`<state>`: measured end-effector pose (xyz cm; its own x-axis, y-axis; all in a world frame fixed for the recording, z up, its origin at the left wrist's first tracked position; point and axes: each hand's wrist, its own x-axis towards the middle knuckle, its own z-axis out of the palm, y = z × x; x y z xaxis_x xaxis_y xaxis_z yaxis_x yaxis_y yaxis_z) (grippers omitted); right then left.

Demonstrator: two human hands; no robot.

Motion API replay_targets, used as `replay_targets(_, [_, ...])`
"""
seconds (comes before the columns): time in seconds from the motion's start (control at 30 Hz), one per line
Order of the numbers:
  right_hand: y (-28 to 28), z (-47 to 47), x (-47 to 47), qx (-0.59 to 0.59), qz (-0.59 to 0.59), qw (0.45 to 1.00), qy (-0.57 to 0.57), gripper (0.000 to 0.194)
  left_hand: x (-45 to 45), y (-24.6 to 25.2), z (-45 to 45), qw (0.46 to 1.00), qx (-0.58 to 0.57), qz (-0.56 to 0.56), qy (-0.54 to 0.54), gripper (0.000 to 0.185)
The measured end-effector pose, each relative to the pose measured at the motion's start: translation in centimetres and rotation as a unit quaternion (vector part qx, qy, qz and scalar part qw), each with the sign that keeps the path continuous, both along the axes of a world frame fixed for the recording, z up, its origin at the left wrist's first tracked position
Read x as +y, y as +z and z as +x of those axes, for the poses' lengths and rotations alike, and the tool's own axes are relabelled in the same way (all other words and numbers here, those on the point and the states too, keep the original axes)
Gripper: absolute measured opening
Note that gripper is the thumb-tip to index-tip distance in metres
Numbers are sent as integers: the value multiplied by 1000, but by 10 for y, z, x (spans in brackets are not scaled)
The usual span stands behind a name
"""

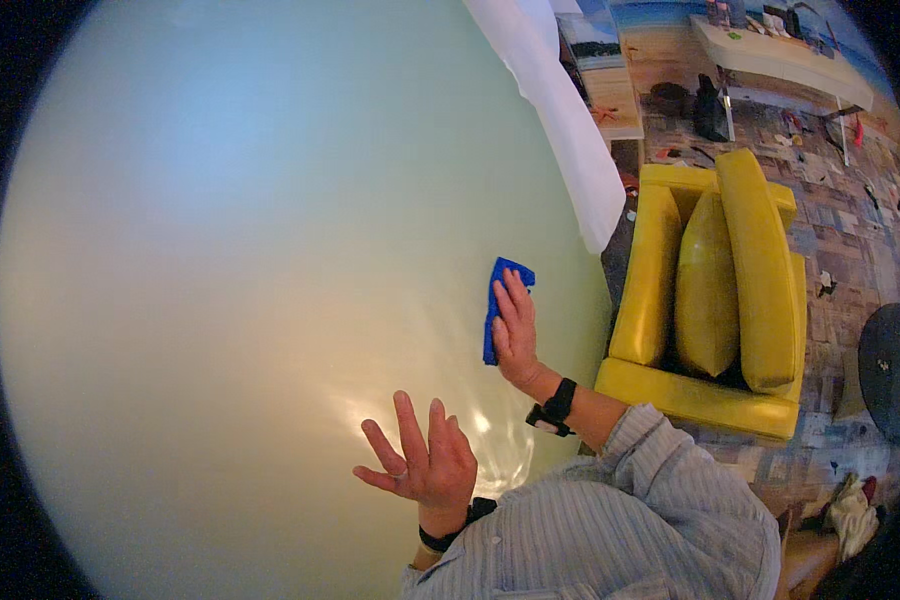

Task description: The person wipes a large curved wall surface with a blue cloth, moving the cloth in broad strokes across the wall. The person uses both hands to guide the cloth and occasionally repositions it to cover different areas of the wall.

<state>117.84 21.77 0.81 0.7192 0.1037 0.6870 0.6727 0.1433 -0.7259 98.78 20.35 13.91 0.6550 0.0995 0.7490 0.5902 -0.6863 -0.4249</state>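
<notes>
My right hand (517, 330) lies on a folded blue cloth (493, 319), its fingers pressing the cloth to a large, smooth pale surface (270, 315). The cloth shows along the left of the fingers and past their tips. Lower and to the left, my left hand (427, 457) has its fingers spread and holds nothing. The left hand is in front of the same pale surface; whether it touches cannot be told. Bright streaks of reflected light show on the surface between and below the hands.
A white sheet (562, 135) runs along the surface's upper right edge. To the right, a yellow armchair (697, 397) holds cushions. Behind it, a white table (787, 60) bears several items. Small scraps lie on the patchwork-patterned floor (847, 255). A dark round object (889, 375) is at far right.
</notes>
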Motion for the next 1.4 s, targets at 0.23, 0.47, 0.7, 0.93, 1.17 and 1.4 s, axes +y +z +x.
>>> replay_targets(0.23, [-104,-9,1,191,-41,980,-48,49,-1,-3,1,1000,12,-4,8,17])
replay_targets(0.47, [-130,-41,2,285,-115,949,-73,49,1,-10,1,1000,26,0,-1,17])
replay_targets(0.7, [-11,-52,-19,14,-62,998,-3,55,-1,-17,1,998,23,-19,-46,18])
replay_targets(0.93, [110,-27,-22,-269,3,960,80,54,-5,-6,6,995,-6,-66,-75,31])
replay_targets(1.17, [213,12,-15,-357,-5,933,53,54,-10,17,26,993,-49,-73,-73,38])
replay_targets(1.4, [204,30,-12,-294,22,955,37,56,-10,26,44,997,-43,-49,-42,35])
